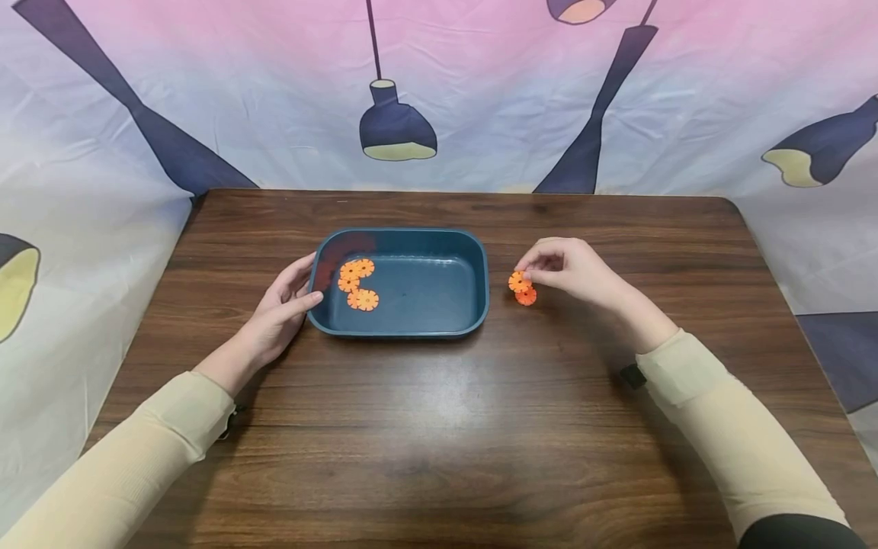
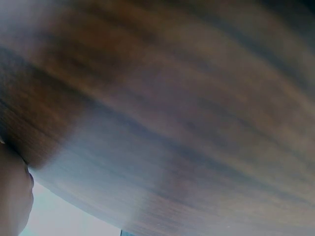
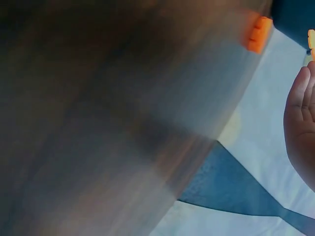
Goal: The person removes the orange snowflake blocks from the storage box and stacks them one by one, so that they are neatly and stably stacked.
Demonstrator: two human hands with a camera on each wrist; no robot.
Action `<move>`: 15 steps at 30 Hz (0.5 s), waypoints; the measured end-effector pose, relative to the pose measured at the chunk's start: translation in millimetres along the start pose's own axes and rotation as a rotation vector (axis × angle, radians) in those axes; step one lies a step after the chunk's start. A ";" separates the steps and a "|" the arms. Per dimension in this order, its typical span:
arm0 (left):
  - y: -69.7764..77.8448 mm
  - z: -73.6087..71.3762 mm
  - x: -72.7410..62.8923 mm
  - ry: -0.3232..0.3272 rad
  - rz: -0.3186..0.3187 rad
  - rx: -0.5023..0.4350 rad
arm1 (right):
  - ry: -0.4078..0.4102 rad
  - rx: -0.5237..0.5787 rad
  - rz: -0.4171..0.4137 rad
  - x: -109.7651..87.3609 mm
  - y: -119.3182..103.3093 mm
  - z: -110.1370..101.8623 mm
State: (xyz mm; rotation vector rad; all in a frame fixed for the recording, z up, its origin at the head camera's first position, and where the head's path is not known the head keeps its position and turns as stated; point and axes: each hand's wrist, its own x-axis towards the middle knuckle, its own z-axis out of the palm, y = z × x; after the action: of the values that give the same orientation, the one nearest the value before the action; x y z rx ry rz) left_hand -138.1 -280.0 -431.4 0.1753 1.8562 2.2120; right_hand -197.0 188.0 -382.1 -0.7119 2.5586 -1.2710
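A dark blue plastic tub (image 1: 405,334) stands on the table, with several orange notched discs (image 1: 367,300) lying at its left end. My left hand (image 1: 277,309) grips the tub's left side, thumb at the rim and fingers along the outer wall. To the right of the tub, my right hand (image 1: 565,265) pinches a light orange notched disc (image 1: 519,282) between thumb and fingertips. A darker orange disc (image 1: 526,296) sits just below it on the table. In the right wrist view, the darker orange stands on the wood (image 3: 259,34), apart from the fingertips.
The brown wooden table (image 1: 439,442) reaches back to a hanging cloth (image 1: 288,91) printed with lamps. Sleeved forearms come in from both lower corners. In the left wrist view, mostly blurred table surface (image 2: 172,123) shows.
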 end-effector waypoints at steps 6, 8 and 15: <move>1.1 0.5 0.4 0.008 -0.011 0.003 | -0.038 -0.037 0.023 1.2 12.7 0.3; 1.0 0.5 0.5 0.007 -0.012 0.004 | -0.046 -0.056 0.027 1.7 15.8 0.3; 0.1 -0.3 0.2 0.004 -0.002 0.014 | -0.076 -0.070 0.053 3.5 24.0 0.8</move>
State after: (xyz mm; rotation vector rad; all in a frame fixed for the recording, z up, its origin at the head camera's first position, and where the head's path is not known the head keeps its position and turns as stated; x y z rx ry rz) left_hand -138.4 -280.2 -431.4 0.1724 1.8738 2.1996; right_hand -207.7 198.1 -401.4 -0.6873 2.5540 -1.1217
